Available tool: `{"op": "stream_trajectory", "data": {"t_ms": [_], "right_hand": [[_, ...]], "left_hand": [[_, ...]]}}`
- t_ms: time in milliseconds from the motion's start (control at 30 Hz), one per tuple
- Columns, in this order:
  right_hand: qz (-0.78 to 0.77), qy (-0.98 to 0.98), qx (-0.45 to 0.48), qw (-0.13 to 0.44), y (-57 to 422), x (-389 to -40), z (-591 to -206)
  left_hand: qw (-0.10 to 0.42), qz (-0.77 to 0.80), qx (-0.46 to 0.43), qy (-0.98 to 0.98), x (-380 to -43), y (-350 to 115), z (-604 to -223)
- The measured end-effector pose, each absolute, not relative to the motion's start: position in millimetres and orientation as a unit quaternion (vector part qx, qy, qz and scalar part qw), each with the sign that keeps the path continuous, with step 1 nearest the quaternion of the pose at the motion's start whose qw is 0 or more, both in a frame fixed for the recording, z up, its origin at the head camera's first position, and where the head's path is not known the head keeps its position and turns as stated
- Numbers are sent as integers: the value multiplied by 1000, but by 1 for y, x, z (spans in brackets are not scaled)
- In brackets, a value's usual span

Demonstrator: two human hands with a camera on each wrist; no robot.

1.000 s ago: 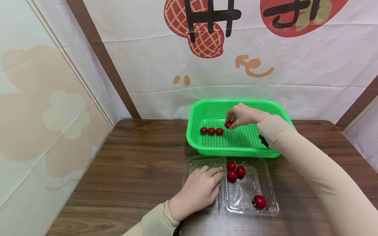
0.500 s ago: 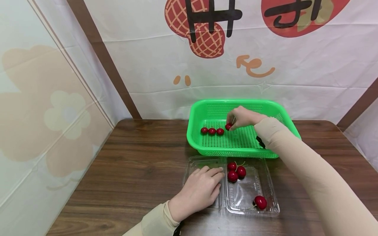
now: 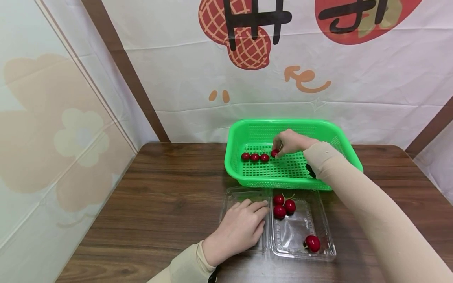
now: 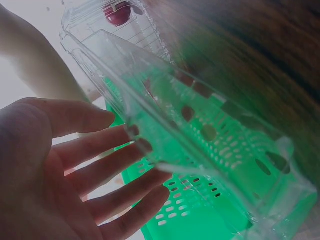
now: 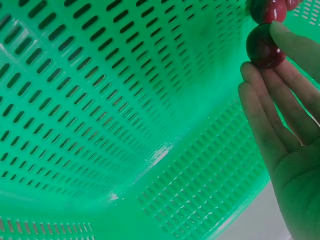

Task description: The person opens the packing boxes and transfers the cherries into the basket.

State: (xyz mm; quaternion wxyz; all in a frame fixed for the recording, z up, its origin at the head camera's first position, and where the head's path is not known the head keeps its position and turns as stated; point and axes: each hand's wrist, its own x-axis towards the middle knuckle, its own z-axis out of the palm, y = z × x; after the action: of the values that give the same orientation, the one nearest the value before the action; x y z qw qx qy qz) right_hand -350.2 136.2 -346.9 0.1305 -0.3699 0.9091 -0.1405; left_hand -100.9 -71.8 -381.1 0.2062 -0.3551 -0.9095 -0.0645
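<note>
Red cherry, pinched in right hand; green basket around

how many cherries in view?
8. Green basket: three cherries in a row. Grip of the right hand: one held cherry. Clear container: three clustered cherries toward the far side, one lone cherry near the front. Others may be hidden.

Head view: bright, even light; glare on clear container to right of left hand. Left wrist view: hazy, blown-out white behind that hand. Right wrist view: soft; right hand shaded, highlights on held cherry
</note>
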Motion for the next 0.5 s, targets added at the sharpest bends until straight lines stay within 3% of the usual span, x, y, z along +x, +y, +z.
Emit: {"op": "stream_trajectory", "data": {"t_ms": [500], "right_hand": [[-137, 912, -361, 141, 137, -352, -353]], "left_hand": [[205, -62, -355, -910, -101, -72, -383]]}}
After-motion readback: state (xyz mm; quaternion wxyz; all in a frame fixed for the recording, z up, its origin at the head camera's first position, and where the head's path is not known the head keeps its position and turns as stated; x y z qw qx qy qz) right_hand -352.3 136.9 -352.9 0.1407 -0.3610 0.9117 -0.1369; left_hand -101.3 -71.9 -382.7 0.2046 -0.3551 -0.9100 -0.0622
